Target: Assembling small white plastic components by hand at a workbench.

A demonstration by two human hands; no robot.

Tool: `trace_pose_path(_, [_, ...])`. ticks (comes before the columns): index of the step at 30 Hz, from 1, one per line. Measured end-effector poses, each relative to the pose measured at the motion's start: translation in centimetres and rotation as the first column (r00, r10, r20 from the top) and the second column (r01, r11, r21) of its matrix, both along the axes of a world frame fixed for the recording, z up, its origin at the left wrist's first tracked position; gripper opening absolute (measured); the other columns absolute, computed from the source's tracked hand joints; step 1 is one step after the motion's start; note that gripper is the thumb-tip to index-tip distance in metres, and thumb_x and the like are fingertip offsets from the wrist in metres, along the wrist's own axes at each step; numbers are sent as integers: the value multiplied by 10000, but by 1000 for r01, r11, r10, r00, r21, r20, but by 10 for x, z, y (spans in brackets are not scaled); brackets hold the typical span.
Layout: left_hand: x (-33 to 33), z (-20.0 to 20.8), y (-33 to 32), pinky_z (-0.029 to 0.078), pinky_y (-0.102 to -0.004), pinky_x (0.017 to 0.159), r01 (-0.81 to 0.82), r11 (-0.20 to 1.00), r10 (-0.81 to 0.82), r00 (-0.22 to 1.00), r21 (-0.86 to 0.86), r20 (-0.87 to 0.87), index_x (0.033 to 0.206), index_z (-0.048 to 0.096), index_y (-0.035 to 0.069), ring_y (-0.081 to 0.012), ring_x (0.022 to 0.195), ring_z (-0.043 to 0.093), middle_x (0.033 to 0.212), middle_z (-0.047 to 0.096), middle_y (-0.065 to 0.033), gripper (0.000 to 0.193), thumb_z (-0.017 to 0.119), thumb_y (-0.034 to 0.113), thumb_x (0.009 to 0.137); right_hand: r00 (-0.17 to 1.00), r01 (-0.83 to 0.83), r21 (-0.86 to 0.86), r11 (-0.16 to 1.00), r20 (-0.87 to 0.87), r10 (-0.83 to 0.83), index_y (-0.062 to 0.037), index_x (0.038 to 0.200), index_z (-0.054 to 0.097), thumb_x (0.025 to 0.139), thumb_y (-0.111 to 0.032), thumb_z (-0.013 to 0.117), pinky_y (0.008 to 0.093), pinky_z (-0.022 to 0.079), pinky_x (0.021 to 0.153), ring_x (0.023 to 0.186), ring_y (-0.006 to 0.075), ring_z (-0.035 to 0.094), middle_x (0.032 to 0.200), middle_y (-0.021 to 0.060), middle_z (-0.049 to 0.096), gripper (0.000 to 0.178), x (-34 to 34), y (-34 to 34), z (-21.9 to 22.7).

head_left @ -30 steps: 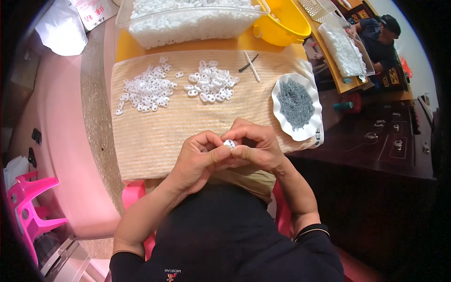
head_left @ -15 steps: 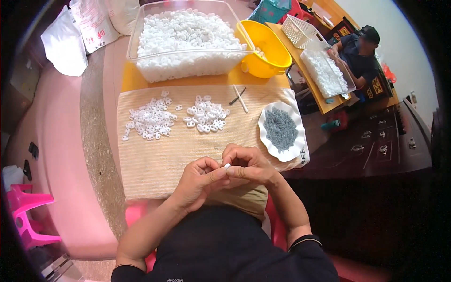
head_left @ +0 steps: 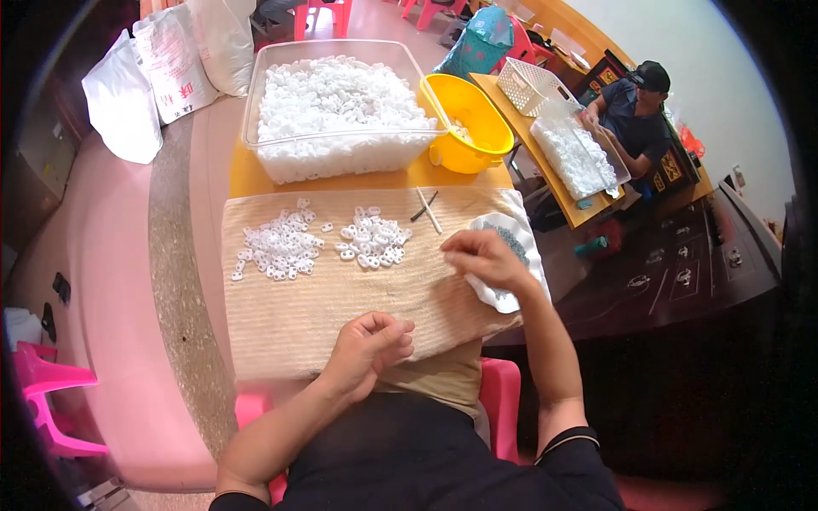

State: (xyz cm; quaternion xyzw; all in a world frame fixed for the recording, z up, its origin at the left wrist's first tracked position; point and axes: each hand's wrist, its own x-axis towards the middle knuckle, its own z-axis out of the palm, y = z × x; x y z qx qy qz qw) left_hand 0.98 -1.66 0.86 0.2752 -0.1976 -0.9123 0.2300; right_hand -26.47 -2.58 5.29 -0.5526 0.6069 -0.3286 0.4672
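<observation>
My left hand (head_left: 368,347) is above the front of the cloth, its fingers curled in and pressed to the thumb. Whatever may be between them is hidden. Over the left side of a white wavy-rimmed plate (head_left: 506,301) hangs my right hand (head_left: 484,258). Its fingers are bent toward the thumb, and anything in them is too small to make out. Small dark grey pieces (head_left: 509,238) lie in the plate, partly covered by this hand. Beyond my left hand are two piles of small white plastic pieces with holes, a left pile (head_left: 279,247) and a right pile (head_left: 373,239).
A clear bin (head_left: 341,157) full of white pieces and a yellow tub (head_left: 471,157) stand behind the striped cloth (head_left: 290,328). A white stick (head_left: 432,217) crosses a dark one. At another table sits a person (head_left: 635,119) beside a tray (head_left: 573,153) of white pieces.
My hands have parted: the right has gone to the plate, while the left stays near the front edge. The white piece that showed between them is out of sight. The view has shifted.
</observation>
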Motion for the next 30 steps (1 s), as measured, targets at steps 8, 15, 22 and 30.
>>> trace_pose_path(8, [-1, 2, 4, 563, -272, 743, -19, 999, 19, 1000, 25, 12, 879, 603, 50, -116, 764, 637, 910, 663, -53, 114, 683, 130, 869, 803, 532, -527, 663, 68, -591, 56, 1117, 623, 900, -133, 633, 210, 493, 532, 589, 70, 577, 807, 47, 632, 287, -45, -81, 50])
trace_pose_path(15, [-1, 2, -2, 571, -279, 732, 1, 1000, -1, 1000, 18, 8, 891, 588, 31, -127, 784, 634, 965, 648, -96, 90, 640, 105, 893, 975, 176, -360, 916, -63, -212, 27, 1009, 667, 845, -67, 682, 186, 446, 576, 642, 49, 543, 776, 3, 636, 190, -3, -60, -11])
trace_pose_path(22, [-2, 6, 1, 535, -248, 688, -28, 1000, 28, 999, 1, 22, 858, 597, 39, -101, 727, 603, 806, 624, -39, 104, 668, 114, 878, 895, -99, -328, 940, -442, -60, 11, 976, 671, 774, -61, 705, 280, 481, 633, 702, 139, 592, 826, 88, 655, 217, 41, -44, -27])
trace_pose_path(30, [-2, 4, 2, 534, -243, 676, -23, 1000, 23, 1000, -2, 16, 861, 587, 44, -97, 724, 603, 803, 623, -38, 107, 669, 110, 877, 757, -91, -373, 923, -629, -180, -70, 910, 670, 816, -200, 641, 421, 487, 726, 819, 342, 621, 877, 135, 625, 163, 54, -44, -38])
